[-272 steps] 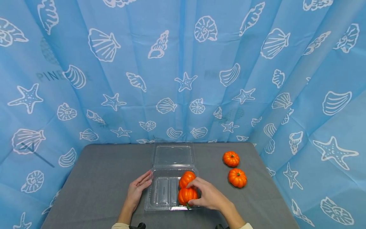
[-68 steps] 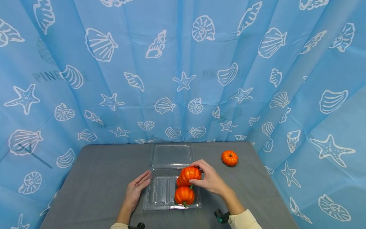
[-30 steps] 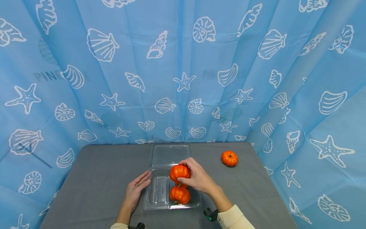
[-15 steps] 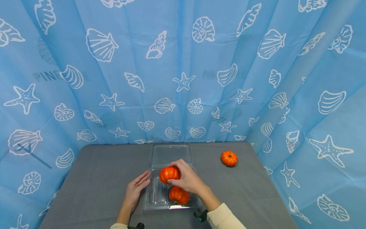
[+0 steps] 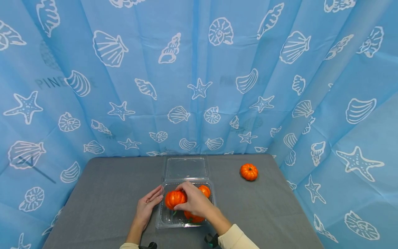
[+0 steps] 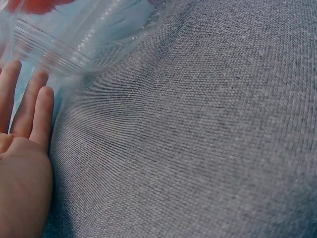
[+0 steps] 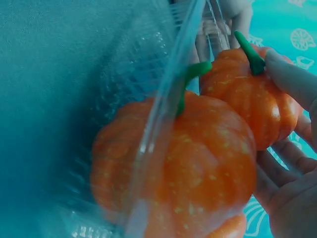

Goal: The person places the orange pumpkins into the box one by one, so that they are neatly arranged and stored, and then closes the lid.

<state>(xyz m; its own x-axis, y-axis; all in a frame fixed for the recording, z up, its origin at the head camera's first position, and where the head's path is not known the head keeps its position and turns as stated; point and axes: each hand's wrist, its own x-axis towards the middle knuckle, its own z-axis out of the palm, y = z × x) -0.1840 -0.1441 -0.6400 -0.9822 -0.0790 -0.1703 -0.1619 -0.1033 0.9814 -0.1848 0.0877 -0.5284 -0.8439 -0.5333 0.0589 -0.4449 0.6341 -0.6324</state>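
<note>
On my screen, the right hand [image 5: 196, 201] grasps one pumpkin [image 5: 175, 199] at the left part of the box [image 5: 171, 225]. Two other pumpkins [image 5: 205, 190] sit at its right part. The left hand [image 5: 146, 207], its fingers straight, is at the box's left side. A fourth pumpkin [image 5: 249, 172] lies apart on the table [image 5: 118, 186].

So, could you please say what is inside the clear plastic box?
A back pumpkin and a front pumpkin, both partly covered by the right hand, which holds a third pumpkin; anything beneath them is hidden.
</note>
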